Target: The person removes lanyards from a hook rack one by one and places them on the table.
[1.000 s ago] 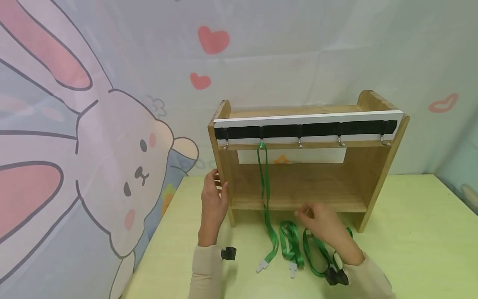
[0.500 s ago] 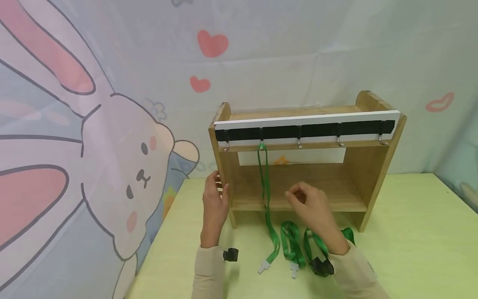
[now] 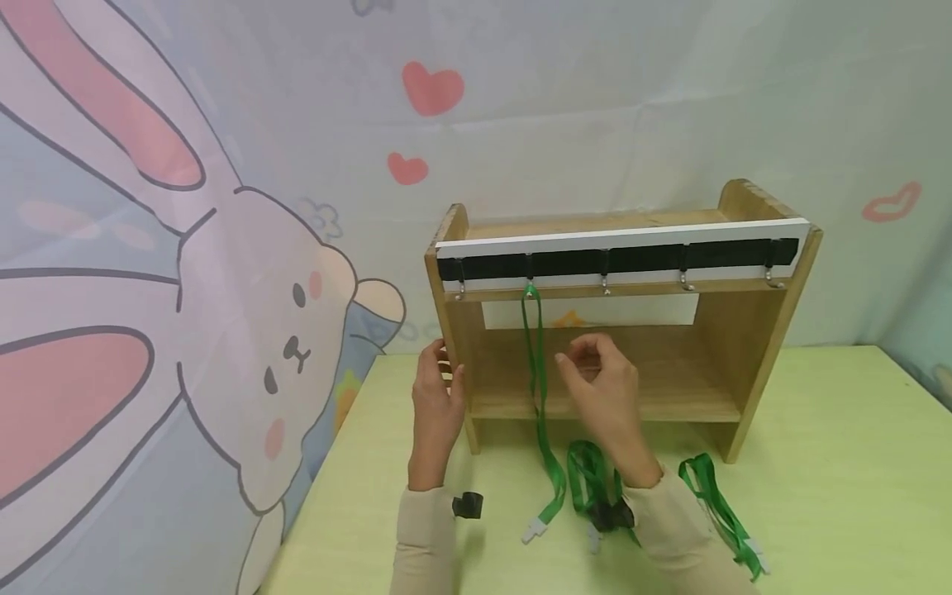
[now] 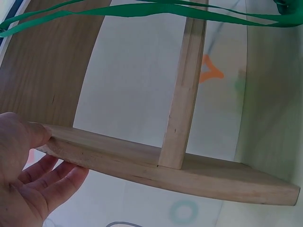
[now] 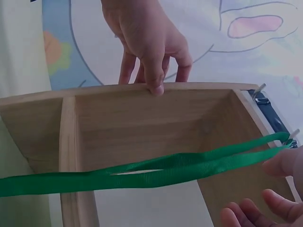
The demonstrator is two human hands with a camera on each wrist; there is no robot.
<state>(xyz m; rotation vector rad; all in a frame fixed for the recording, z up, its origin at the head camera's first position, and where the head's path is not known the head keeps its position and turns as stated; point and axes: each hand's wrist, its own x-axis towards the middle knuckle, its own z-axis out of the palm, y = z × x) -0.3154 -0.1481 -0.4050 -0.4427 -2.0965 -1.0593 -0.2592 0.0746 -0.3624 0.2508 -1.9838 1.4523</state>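
Note:
My left hand (image 3: pixel 435 417) grips the left side panel (image 4: pixel 128 153) of a small wooden shelf (image 3: pixel 606 411), thumb on the near side and fingers outside. A green lanyard (image 3: pixel 540 397) hangs from the second hook from the left; its white clip end (image 3: pixel 534 530) rests on the table. Just right of this strap my right hand (image 3: pixel 610 397) is raised, fingers loosely curved, with nothing held. In the right wrist view, the right thumb (image 5: pixel 284 163) is close to the lanyard's top; whether they touch I cannot tell.
A folded green lanyard (image 3: pixel 583 475) lies before the shelf, partly covered by the right wrist, and another (image 3: pixel 717 512) lies to the right. More hooks (image 3: pixel 606 285) line the black strip (image 3: pixel 565 264). A printed cloth (image 3: pixel 595 107) stands behind the yellow-green table (image 3: pixel 840 430).
My right hand has risen and moved left, from above the lying lanyards to beside the hanging one. The left hand keeps its grip on the side panel.

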